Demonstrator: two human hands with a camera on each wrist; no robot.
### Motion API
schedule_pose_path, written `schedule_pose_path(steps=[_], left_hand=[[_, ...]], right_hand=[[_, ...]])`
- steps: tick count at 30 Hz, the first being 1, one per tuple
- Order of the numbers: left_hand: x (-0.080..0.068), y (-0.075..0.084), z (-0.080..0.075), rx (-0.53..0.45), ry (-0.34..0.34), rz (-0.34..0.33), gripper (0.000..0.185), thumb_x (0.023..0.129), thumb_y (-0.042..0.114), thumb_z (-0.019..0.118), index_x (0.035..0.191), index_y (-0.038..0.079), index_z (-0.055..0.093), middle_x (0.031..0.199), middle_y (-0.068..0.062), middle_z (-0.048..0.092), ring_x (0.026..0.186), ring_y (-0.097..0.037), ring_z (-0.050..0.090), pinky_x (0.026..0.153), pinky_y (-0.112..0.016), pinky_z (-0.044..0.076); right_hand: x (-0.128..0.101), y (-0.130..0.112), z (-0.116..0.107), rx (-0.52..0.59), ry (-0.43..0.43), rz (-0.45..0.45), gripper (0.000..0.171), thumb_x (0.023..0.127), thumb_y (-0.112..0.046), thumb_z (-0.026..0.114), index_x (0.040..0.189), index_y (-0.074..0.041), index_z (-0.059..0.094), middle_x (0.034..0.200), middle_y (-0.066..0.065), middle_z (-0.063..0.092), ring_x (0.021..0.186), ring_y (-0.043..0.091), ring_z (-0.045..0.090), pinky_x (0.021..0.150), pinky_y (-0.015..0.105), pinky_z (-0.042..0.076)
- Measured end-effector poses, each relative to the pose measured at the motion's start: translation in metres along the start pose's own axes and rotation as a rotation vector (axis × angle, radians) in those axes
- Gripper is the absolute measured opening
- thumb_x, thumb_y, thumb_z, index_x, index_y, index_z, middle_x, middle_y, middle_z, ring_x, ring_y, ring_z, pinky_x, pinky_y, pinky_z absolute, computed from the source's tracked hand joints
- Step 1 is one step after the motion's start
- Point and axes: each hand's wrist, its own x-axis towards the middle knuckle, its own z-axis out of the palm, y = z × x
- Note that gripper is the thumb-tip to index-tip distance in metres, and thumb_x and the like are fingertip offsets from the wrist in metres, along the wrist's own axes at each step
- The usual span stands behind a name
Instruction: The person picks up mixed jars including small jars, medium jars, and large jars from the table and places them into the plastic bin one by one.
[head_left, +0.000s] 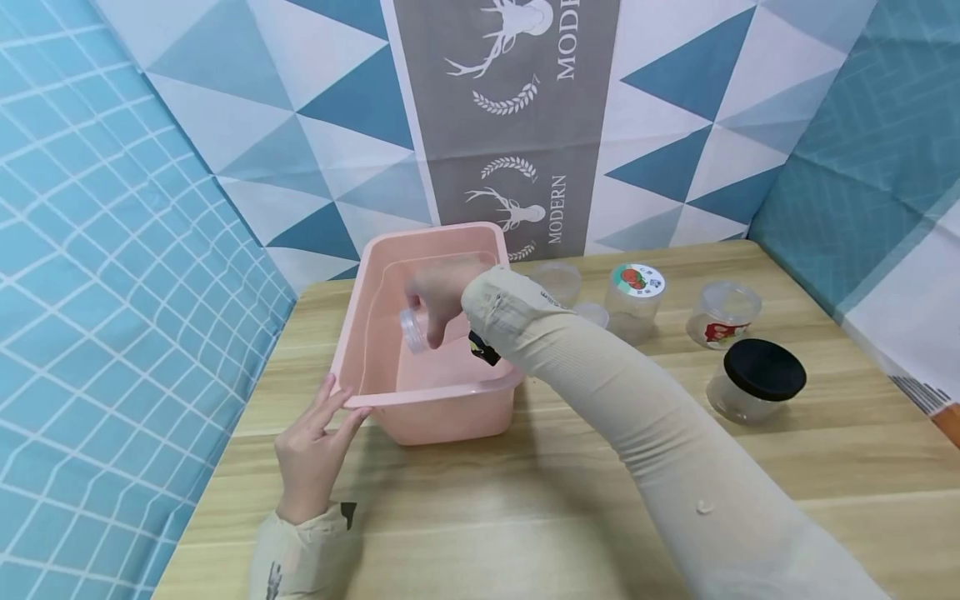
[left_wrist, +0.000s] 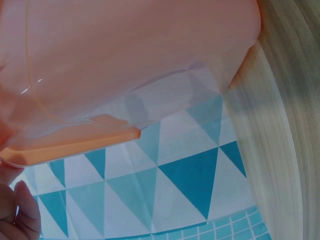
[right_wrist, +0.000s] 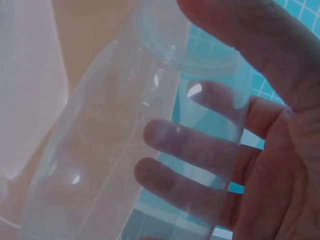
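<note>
Presently, my right hand (head_left: 437, 293) is curled around a clear plastic jar (head_left: 414, 329), holding it tilted above the interior of the pink basin (head_left: 375, 287), which sits on the desk (head_left: 525, 467) near its back left. The right wrist view shows my fingers (right_wrist: 190, 145) wrapped behind the jar's transparent wall (right_wrist: 115, 150), seen through the plastic, with the threaded open mouth toward the upper right. My left hand (head_left: 311, 454) rests with straight, relaxed fingers against the near left corner of the basin's rim, steadying it; the left wrist view shows that rim (left_wrist: 75, 142) from below. To do this well, I judge the jar should stay inside the basin's walls, lowered gently, while the left hand keeps the basin from sliding on the smooth wood-grain surface. The basin is rectangular, glossy and slightly translucent with rounded corners. To its right stand other cylindrical containers: a jar with a printed lid (head_left: 635, 300), a labelled clear jar (head_left: 722, 313), a black-lidded jar (head_left: 757, 381) and a small clear cup (head_left: 557, 282). Whether the basin holds water I cannot tell.
</note>
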Motion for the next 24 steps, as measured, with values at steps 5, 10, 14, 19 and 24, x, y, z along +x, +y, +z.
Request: schedule_pose_path(steps=[5,10,14,19,24], left_hand=[[0.0,-0.001,0.001,0.009,0.016,0.0,0.06,0.083,0.054,0.064,0.084,-0.005,0.074,0.098,-0.023,0.068,0.069,-0.041,0.066,0.034,-0.02,0.022],[-0.002,-0.002,0.001,0.009,0.011,-0.002,0.06,0.083,0.054,0.064,0.084,-0.005,0.074,0.099,-0.022,0.068,0.065,-0.04,0.067,0.034,-0.02,0.024],[-0.003,-0.002,0.0,0.008,0.018,-0.005,0.06,0.083,0.054,0.064,0.084,-0.005,0.074,0.099,-0.022,0.068,0.062,-0.039,0.066,0.034,-0.02,0.026],[-0.005,-0.001,0.001,0.002,0.019,-0.009,0.059,0.082,0.053,0.065,0.083,-0.005,0.074,0.098,-0.022,0.068,0.067,-0.034,0.068,0.034,-0.019,0.027],[-0.003,0.0,0.002,-0.014,0.017,-0.029,0.058,0.081,0.052,0.067,0.084,-0.005,0.074,0.099,-0.023,0.068,0.093,-0.001,0.061,0.035,-0.019,0.026]], right_hand=[[0.004,0.001,0.002,-0.011,-0.003,0.025,0.046,0.068,-0.035,0.085,0.107,-0.021,0.064,0.098,-0.006,0.064,0.085,0.014,0.057,0.07,0.032,0.044],[0.003,0.0,0.007,-0.016,-0.013,0.018,0.046,0.069,-0.033,0.085,0.108,-0.018,0.065,0.098,-0.005,0.065,0.085,0.014,0.057,0.071,0.032,0.044],[0.004,-0.003,0.012,0.004,-0.017,0.022,0.046,0.071,-0.036,0.084,0.108,-0.018,0.065,0.098,-0.005,0.064,0.085,0.015,0.056,0.072,0.031,0.043],[0.005,-0.003,0.016,0.022,-0.012,0.03,0.05,0.07,-0.039,0.084,0.111,-0.018,0.063,0.1,-0.005,0.062,0.087,0.015,0.056,0.073,0.032,0.043],[0.007,0.0,0.017,0.044,0.0,0.015,0.05,0.07,-0.038,0.085,0.111,-0.017,0.064,0.097,-0.006,0.063,0.086,0.015,0.057,0.073,0.032,0.044]])
